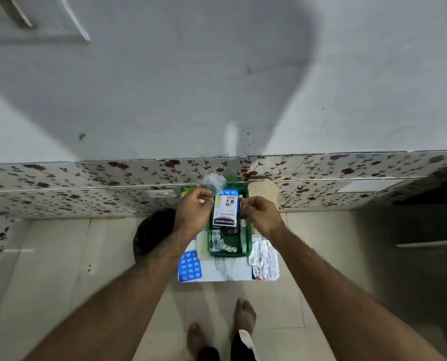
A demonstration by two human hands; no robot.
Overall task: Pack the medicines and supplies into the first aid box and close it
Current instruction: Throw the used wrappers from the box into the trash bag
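An open green first aid box (247, 238) stands on a small marble-topped table (227, 269). A white Hansaplast plaster box (225, 212) lies across the top of its contents, with a blue pack (228, 192) behind it and small bottles and strips below. My left hand (192, 213) hovers at the box's left side, fingers pinched on a crumpled clear plastic bag (212, 181). My right hand (262, 216) is at the right side, fingers curled by the plaster box's right edge; I cannot tell whether it grips anything. A blue blister pack (189, 265) and a silver foil strip (262, 257) lie on the table.
A black round bin (152, 233) stands on the floor left of the table. A floral-patterned ledge (87, 186) and a grey wall run behind it. A brown paper piece (262, 188) sits behind the box. My bare feet (244, 316) are below the table.
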